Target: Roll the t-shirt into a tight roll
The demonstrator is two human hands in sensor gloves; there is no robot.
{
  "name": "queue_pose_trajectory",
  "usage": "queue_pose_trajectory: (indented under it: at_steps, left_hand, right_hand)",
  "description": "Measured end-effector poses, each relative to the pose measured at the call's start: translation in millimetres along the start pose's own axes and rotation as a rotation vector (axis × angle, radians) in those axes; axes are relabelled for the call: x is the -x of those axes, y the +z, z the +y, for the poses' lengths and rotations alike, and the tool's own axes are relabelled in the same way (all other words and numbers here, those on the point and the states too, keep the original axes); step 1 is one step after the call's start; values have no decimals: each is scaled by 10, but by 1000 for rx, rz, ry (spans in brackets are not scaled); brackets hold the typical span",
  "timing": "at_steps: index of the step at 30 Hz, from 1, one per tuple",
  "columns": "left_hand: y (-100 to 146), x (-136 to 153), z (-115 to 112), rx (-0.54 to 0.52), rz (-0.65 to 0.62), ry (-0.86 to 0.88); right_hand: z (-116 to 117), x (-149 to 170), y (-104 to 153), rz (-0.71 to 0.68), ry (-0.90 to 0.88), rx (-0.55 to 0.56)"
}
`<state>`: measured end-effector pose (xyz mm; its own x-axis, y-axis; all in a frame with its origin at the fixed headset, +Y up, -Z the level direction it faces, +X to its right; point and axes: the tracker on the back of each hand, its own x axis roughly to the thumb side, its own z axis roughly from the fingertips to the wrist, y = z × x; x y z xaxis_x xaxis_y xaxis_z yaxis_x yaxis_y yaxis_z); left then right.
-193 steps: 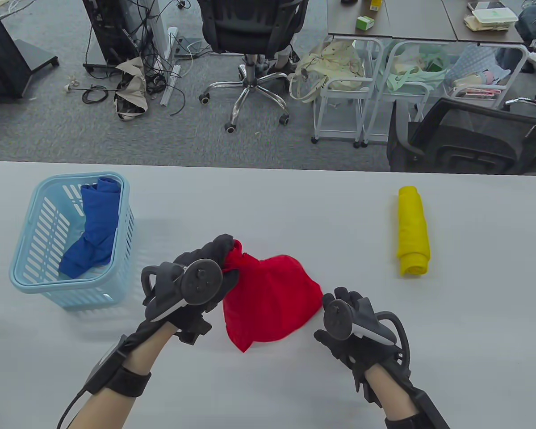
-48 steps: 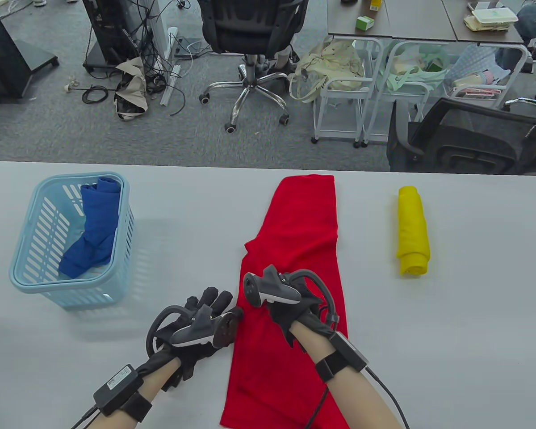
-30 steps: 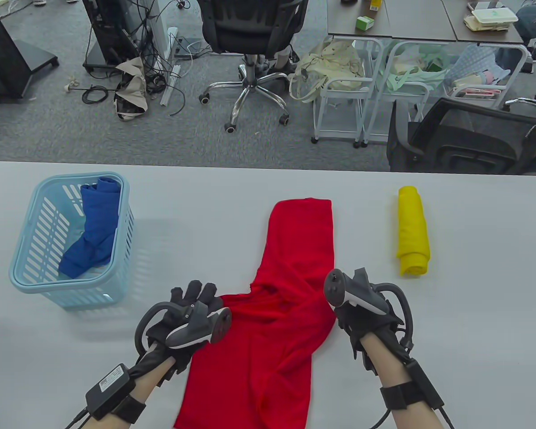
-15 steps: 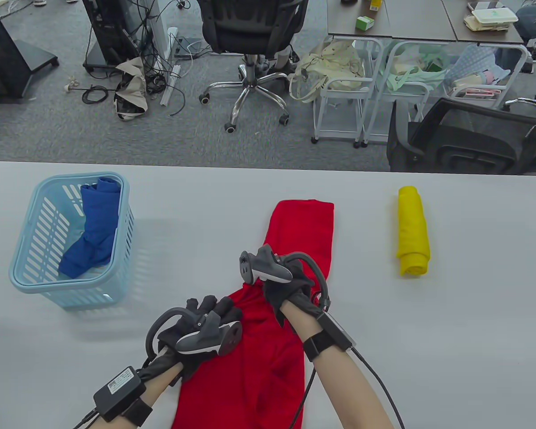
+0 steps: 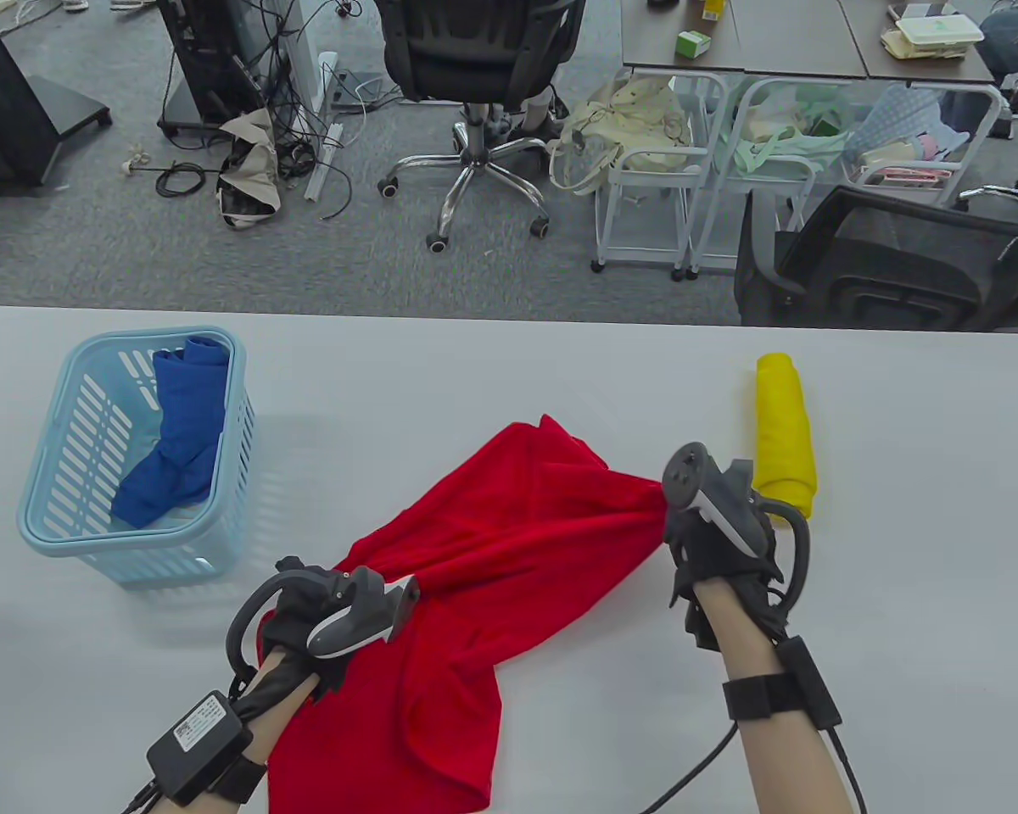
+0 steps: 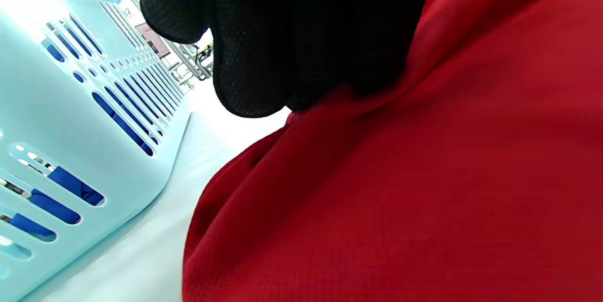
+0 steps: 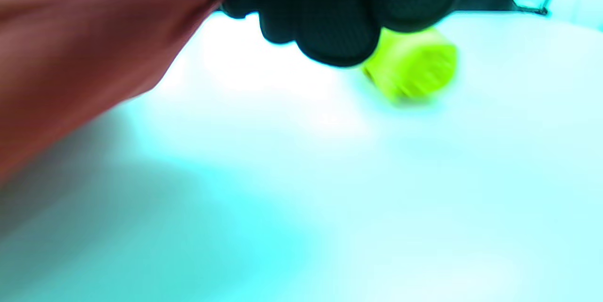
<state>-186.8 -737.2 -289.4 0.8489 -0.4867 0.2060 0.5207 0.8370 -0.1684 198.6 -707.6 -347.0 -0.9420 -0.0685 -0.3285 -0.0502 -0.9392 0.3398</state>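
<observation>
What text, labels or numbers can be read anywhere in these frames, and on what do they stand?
Nothing can be read.
White label on the black box strapped to the left forearm: print too small to read.
Green-and-white carton on the back desk: printing too small.
Mark seen past the light blue basket in the left wrist view: too blurred.

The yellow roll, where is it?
In the table view, the yellow roll lies on the table's right side, just beyond the right hand.
</observation>
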Motion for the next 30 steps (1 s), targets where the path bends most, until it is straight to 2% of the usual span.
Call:
queue_pose_trajectory:
  at_steps: [2, 4, 7, 9, 11, 12, 14, 17, 18, 22, 24, 27, 30]
  left_hand:
    - [31, -46, 66, -47, -6, 11]
    - [43, -133, 94, -94, -39, -22]
    - [-29, -274, -14, -52, -159, 1]
    - [-141, -320, -161, 34, -216, 88]
    - [-260, -294, -333, 186, -260, 211]
    - [-275, -255, -376, 214, -258, 293]
    - [-278, -206, -371, 199, -254, 292]
    - [-236, -163, -356, 189, -231, 232]
    - [-218, -146, -350, 185, -223, 208]
    - [-193, -125, -333, 164, -172, 172]
    - [-203, -148, -322, 151, -156, 143]
    - [-233, -204, -342, 156, -154, 130]
    - [-223, -262, -350, 157, -155, 108]
  right_hand:
    - [136, 93, -1, 27, 76, -128]
    - [181, 107, 19, 12, 37, -91]
    - [141, -61, 105, -66, -14, -46]
    - [119, -296, 181, -207, -12, -21]
    - [148, -590, 247, -425, 6, -27]
    - [208, -788, 274, -593, 8, -76]
    - [297, -951, 248, -708, -27, -161]
    - [452, -1036, 70, -648, -25, -268]
    - [488, -988, -38, -583, -3, -301]
    - [415, -693, -217, -229, 83, -198]
    - [393, -514, -280, -78, 135, -217]
    - [308, -398, -264, 6, 107, -253]
    - [198, -454, -209, -6, 73, -197]
